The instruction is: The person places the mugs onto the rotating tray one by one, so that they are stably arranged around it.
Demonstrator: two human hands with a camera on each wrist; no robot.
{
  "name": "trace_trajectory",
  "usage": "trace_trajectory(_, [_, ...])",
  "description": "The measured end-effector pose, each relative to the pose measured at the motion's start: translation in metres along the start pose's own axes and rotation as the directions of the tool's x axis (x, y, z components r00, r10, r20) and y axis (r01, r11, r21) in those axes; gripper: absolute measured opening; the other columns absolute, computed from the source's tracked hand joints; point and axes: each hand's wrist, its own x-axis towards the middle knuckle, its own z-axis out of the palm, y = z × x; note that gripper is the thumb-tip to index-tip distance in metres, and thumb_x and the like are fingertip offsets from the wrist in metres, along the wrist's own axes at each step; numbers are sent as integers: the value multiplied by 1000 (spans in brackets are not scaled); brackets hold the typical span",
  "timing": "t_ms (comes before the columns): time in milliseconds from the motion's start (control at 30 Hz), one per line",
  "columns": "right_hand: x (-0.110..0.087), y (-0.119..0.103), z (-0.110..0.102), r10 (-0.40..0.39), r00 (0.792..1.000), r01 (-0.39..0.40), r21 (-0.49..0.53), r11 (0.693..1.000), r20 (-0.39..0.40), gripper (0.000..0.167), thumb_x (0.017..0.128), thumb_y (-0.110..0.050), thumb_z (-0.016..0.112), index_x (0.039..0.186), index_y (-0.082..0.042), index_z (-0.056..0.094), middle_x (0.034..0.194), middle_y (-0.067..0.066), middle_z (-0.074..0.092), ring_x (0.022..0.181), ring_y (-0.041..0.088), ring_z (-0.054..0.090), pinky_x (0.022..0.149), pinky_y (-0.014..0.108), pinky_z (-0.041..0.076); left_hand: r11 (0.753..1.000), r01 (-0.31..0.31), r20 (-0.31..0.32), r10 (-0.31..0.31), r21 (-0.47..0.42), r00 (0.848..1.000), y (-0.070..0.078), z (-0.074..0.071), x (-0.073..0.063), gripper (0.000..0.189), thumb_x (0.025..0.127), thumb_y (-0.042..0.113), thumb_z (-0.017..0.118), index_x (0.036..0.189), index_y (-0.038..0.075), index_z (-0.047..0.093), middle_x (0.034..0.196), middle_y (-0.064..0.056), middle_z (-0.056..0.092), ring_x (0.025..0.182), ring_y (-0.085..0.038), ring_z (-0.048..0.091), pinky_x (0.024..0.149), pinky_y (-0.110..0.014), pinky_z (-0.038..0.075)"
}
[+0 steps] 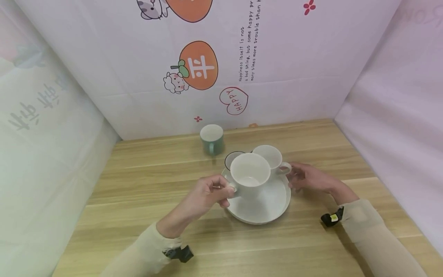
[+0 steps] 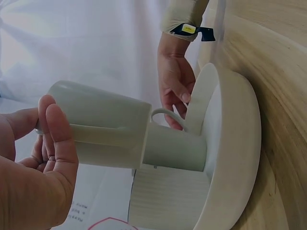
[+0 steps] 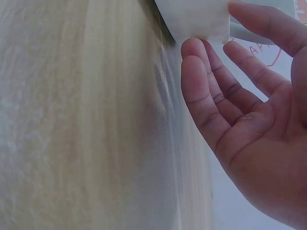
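Observation:
My left hand (image 1: 211, 191) pinches the handle of a white mug (image 1: 250, 171), holding it upright above a round white tray (image 1: 259, 222). In the left wrist view, thumb and fingertips close on that handle. Inside the tray stands a second white mug (image 1: 270, 156), its handle pointing right. Beside it is a dark-rimmed ribbed cup (image 2: 165, 196), mostly hidden behind the held mug in the head view. My right hand (image 1: 308, 177) is at the tray's right edge, close to the second mug's handle. Its fingers are loosely bent, with the thumb at the rim in the right wrist view.
A teal mug (image 1: 212, 140), white inside, stands on the wooden table (image 1: 145, 184) behind the tray, near the back wall. Printed white cloth (image 1: 287, 57) walls the table in at the back and both sides.

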Motion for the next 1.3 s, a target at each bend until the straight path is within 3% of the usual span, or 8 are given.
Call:
trace_trajectory(467, [0,0,0,7,1000,-8,-35,999,-22,63,86,-21,78,141,-14,48,121,22,62,90,26,70,74,39,61,999,-25,64,27,-26,998,-14,15,10,13,95,9,65,93,-3,60,91,1,62,66,-9,64,68,-26,59])
trace_trajectory(767, [0,1,0,10,1000,-11,-13,1000,-25,61,87,-18,77,140,-15,48,123,24,61,95,28,69,76,40,61,1000,13,76,-13,-5,997,-22,24,14,23,96,13,66,98,-8,59,83,7,62,65,-8,64,69,-24,57])
trace_trajectory(1300, [0,2,0,-3,1000,2,-13,1000,-28,59,87,-18,76,139,-12,48,120,24,61,93,27,69,73,40,61,998,39,86,-34,-47,996,-47,35,26,25,96,14,66,99,-9,59,85,5,63,67,-7,65,69,-23,58])
